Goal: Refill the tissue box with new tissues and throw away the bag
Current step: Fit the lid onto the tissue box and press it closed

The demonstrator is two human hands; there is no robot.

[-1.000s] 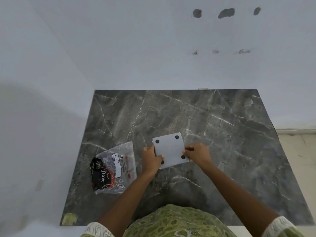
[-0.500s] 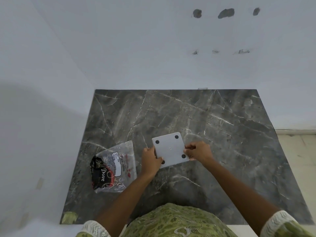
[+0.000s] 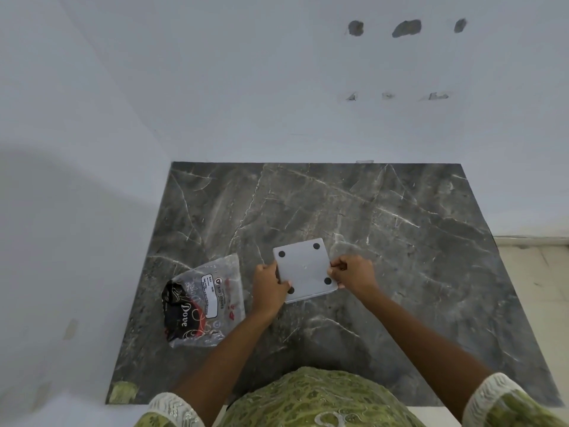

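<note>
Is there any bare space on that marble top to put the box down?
Plenty. The marble top is bare between the wall and the tissue box, and across its whole right side. It is crowded only front-left, where the tissue bag lies beside the left hand; the right hand grips the box.

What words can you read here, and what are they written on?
"Dove": white curly letters on the black part of the tissue bag, turned sideways.
"BIG TISSUES", I think: small print on the bag's white label, hard to make out.
The other small lines on that label: too tiny to read.
The tissue box between the hands: no words, only four black dots.
</note>
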